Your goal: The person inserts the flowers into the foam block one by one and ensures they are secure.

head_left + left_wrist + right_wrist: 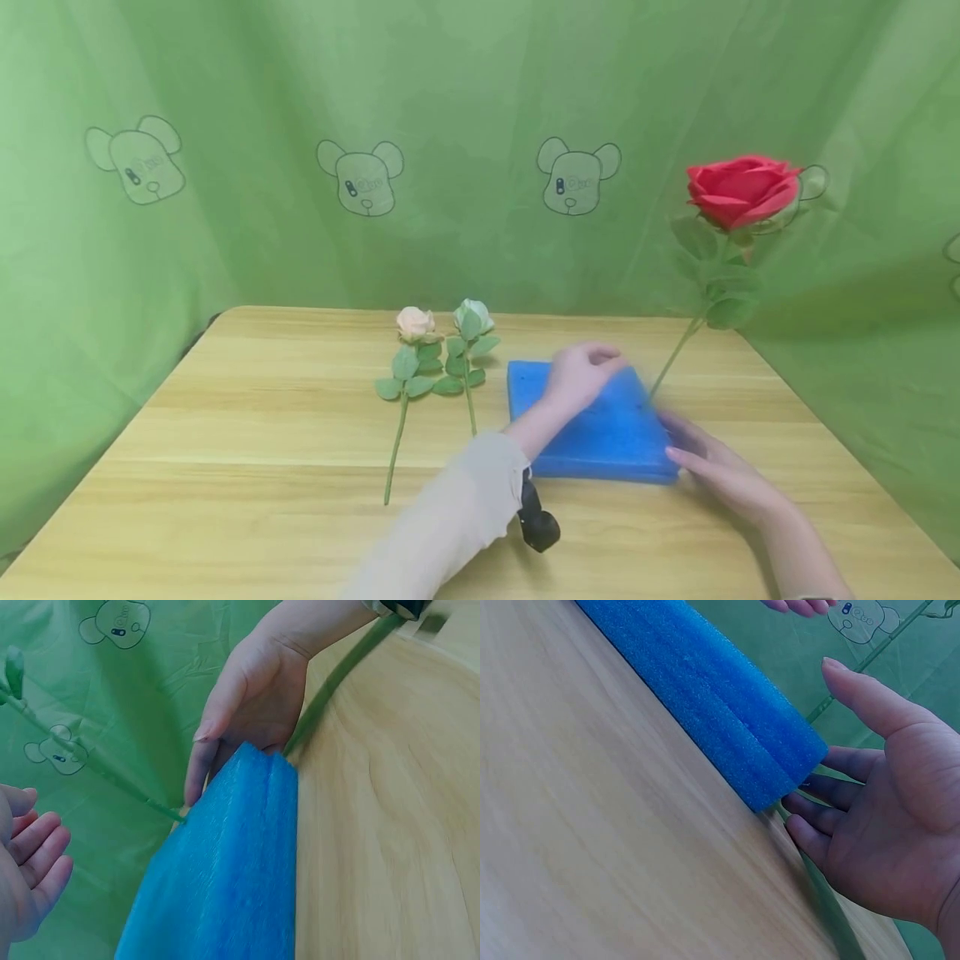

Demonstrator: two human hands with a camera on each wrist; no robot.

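Observation:
A blue foam block (600, 433) lies on the table, and a red artificial rose (742, 193) stands tilted with its stem (142, 799) in the block's right part. Over the block's far part is my left hand (585, 375), its fingers loosely bent and holding nothing; the left wrist view shows this hand (34, 870) apart from the stem. My right hand (720, 471) is at the block's right side. In the right wrist view, the right hand (900, 795) has its fingertips against the block's end (780, 769), thumb raised away.
Left of the block lie a pale peach artificial rose (415, 323) and a whitish-green one (472, 318), stems toward the front. A black wrist camera (538, 518) hangs under the left sleeve (457, 508). Green cloth (465, 75) with mouse-face drawings surrounds the wooden table (262, 417).

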